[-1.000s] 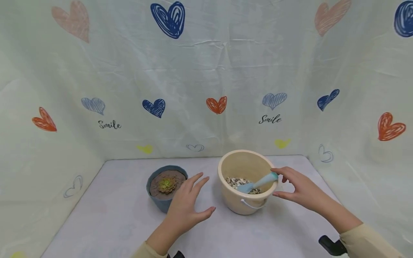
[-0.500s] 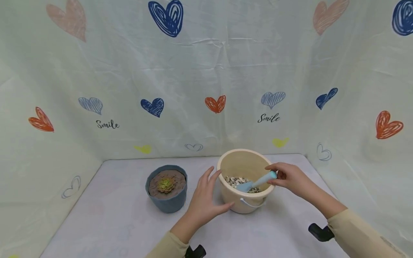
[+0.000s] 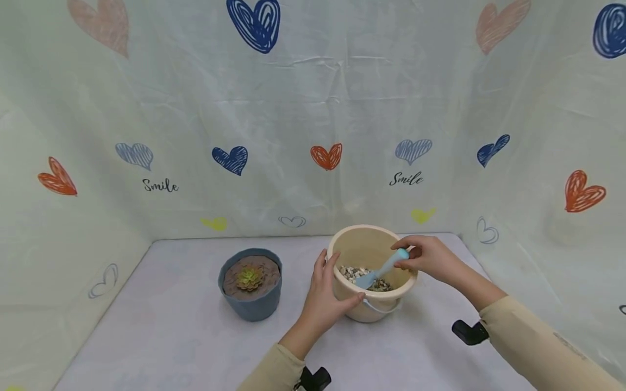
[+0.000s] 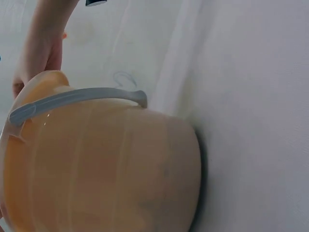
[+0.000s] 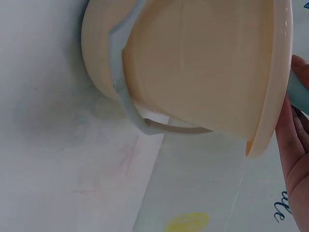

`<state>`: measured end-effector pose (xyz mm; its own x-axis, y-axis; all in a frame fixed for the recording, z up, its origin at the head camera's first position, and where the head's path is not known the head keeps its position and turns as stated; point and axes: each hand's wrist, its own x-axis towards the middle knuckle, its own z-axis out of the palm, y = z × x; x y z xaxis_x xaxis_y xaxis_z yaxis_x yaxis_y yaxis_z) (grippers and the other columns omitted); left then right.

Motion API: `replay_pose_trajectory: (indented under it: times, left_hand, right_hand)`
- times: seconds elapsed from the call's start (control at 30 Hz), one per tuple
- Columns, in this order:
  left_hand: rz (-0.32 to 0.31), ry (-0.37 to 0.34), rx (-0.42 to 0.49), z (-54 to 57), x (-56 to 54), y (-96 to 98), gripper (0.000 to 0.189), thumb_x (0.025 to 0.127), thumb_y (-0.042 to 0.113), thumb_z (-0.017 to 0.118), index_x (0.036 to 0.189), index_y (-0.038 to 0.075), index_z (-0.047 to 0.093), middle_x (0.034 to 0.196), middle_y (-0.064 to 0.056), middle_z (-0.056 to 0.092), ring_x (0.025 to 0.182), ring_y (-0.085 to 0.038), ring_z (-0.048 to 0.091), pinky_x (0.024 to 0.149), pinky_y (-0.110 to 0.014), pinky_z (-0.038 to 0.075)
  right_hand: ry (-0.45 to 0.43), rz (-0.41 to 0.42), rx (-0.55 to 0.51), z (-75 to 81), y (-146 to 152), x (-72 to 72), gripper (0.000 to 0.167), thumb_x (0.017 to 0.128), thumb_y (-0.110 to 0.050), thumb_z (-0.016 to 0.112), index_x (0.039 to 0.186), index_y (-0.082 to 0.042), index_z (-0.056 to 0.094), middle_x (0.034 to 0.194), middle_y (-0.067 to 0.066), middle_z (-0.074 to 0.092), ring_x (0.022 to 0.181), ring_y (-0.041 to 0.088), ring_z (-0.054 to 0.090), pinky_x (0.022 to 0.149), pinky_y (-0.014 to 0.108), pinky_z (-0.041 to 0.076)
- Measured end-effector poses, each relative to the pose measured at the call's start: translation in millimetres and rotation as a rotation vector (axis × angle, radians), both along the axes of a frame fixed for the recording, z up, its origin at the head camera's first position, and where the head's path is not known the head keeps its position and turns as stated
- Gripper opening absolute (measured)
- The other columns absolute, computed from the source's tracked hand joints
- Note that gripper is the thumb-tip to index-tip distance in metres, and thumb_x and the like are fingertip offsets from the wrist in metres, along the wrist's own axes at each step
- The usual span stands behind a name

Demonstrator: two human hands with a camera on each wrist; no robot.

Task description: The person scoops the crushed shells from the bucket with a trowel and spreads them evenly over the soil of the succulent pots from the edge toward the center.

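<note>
A cream bucket (image 3: 376, 239) stands on the table with gravel (image 3: 349, 272) in its bottom. My left hand (image 3: 325, 293) holds the bucket's near left side, fingers along the outside and thumb at the front rim. With thumb and fingertips, my right hand (image 3: 430, 260) pinches the handle end of a light blue toy trowel (image 3: 388, 265) at the right rim. The trowel's blade lies on the gravel. In the right wrist view, the right hand (image 5: 297, 150) and the trowel handle (image 5: 299, 92) show at the edge, beside the bucket (image 5: 203, 63). The bucket (image 4: 106, 164) fills much of the left wrist view.
A blue-grey pot (image 3: 254, 309) with brown soil and a small green succulent (image 3: 249, 278) stands left of the bucket. The bucket's pale handle (image 3: 381, 309) hangs down at its front. A heart-printed sheet (image 3: 274, 119) encloses the white table (image 3: 161, 336) behind and at the sides.
My left hand has moved right from beside the pot to the bucket's rim. My right hand has closed on the trowel handle and moved slightly left, tipping the handle up.
</note>
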<state>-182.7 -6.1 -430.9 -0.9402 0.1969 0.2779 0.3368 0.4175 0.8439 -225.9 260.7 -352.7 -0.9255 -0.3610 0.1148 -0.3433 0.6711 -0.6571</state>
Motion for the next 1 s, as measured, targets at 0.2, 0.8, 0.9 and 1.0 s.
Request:
replay_pose_trajectory:
  times: [0.2, 0.8, 0.9, 1.0]
  left_hand:
    - [0.02, -0.033, 0.024, 1.5, -4.7, 5.9, 0.098, 0.076, 0.051, 0.078, 0.153, 0.017, 0.029, 0.159, -0.013, 0.01, 0.141, -0.042, 0.021, 0.102, -0.064, 0.032]
    - [0.0, -0.135, 0.141, 1.0, -9.6, 10.7, 0.097, 0.079, 0.037, 0.081, 0.154, 0.015, 0.023, 0.157, -0.017, 0.013, 0.14, -0.043, 0.022, 0.106, -0.062, 0.028]
    - [0.003, -0.146, 0.146, 0.2, -9.5, 11.0, 0.097, 0.079, 0.036, 0.081, 0.154, 0.015, 0.023, 0.157, -0.019, 0.013, 0.14, -0.044, 0.021, 0.107, -0.063, 0.027]
    - [0.006, -0.153, 0.154, -0.6, -8.7, 11.9, 0.098, 0.078, 0.037, 0.082, 0.154, 0.016, 0.023, 0.157, -0.02, 0.014, 0.14, -0.044, 0.022, 0.107, -0.062, 0.027]
  right_hand:
    - [-0.096, -0.006, -0.051, 2.7, -7, -11.7, 0.037, 0.08, -0.015, 0.081, 0.108, 0.004, 0.067, 0.089, 0.006, 0.068, 0.073, 0.018, 0.068, 0.064, 0.03, 0.056]
    - [-0.114, 0.103, 0.186, 14.4, -21, -27.6, 0.025, 0.084, -0.019, 0.078, 0.092, -0.007, 0.059, 0.069, 0.001, 0.061, 0.052, 0.017, 0.056, 0.048, 0.031, 0.051]
    - [-0.103, 0.124, 0.198, 15.9, -19, -31.2, 0.023, 0.084, -0.018, 0.078, 0.092, -0.007, 0.059, 0.069, 0.001, 0.059, 0.053, 0.016, 0.056, 0.049, 0.03, 0.051]
    - [-0.079, 0.122, 0.218, 20.8, -15, -32.8, 0.02, 0.084, -0.014, 0.078, 0.092, -0.008, 0.061, 0.068, 0.001, 0.058, 0.054, 0.015, 0.057, 0.051, 0.03, 0.052]
